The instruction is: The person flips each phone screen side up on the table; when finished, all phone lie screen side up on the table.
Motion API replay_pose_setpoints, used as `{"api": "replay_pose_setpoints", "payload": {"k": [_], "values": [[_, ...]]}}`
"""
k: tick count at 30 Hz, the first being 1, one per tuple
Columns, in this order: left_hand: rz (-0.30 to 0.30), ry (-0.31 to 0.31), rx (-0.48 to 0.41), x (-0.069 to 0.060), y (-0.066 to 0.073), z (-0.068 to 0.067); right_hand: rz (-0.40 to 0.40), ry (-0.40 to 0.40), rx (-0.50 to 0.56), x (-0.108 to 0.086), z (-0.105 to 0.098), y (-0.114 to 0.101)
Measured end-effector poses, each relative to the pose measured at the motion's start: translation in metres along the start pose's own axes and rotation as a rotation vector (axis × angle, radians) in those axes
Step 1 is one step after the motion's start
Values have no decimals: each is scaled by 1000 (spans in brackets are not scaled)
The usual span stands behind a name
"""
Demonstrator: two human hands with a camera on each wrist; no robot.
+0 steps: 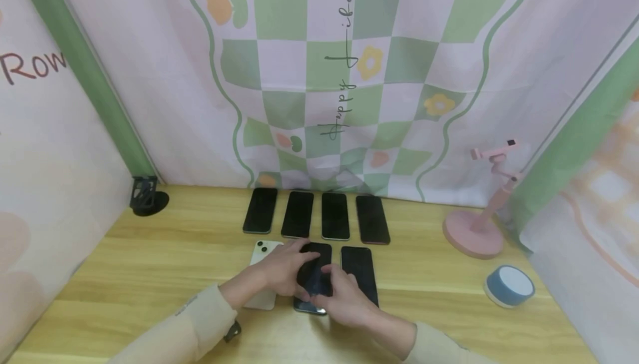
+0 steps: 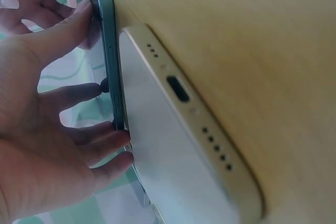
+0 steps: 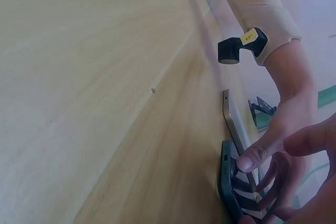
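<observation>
A dark phone [image 1: 324, 251] lies face up in the front row, its green side edge [image 2: 109, 51] plain in the left wrist view. Across its screen reaches my left hand [image 1: 283, 268], thumb near the bottom end and fingers spread along the screen and left edge. My right hand [image 1: 346, 300] touches the same phone from the right, index finger and thumb apart over the lower screen. Left of it, a white phone [image 1: 262, 301] rests back up, partly under my left wrist. Another dark phone [image 1: 361, 269] is to the right, partly covered by my right hand.
Behind, several dark phones [image 1: 298, 214] form a back row near the curtain [image 1: 329, 75]. A pink stand [image 1: 473, 233] and a blue-and-white round object [image 1: 509, 286] are at the right of the wooden table [image 1: 424, 275]. A black stand [image 1: 147, 197] is at the back left.
</observation>
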State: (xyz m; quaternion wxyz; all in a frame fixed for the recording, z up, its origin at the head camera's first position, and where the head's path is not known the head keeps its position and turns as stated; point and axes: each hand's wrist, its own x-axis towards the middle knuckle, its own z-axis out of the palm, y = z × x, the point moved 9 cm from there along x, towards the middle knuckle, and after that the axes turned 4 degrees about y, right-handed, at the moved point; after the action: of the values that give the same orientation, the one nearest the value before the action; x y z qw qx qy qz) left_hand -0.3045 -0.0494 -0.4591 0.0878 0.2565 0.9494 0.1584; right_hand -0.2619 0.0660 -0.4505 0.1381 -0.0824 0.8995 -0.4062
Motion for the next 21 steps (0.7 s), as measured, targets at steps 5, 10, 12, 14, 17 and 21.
{"api": "replay_pose_setpoints", "payload": {"k": [5, 10, 12, 14, 17, 21], "values": [[-25, -1, -18, 0, -8, -4, -35, 29, -14, 1, -5, -6], [-51, 52, -82, -5, -24, -18, -192, 13, -34, 2, 0, -21], [-76, 71, -104, -10, -34, -23, -276, -10, -59, 3, 5, -28], [-107, 88, -130, -16, -45, -27, -350, -40, -104, 4, 12, -34], [-147, 111, -142, -27, -62, -32, -434, -94, -200, 4, 25, -44], [-150, 142, -116, -39, -79, -37, -542, -145, -355, 3, 44, -61]]}}
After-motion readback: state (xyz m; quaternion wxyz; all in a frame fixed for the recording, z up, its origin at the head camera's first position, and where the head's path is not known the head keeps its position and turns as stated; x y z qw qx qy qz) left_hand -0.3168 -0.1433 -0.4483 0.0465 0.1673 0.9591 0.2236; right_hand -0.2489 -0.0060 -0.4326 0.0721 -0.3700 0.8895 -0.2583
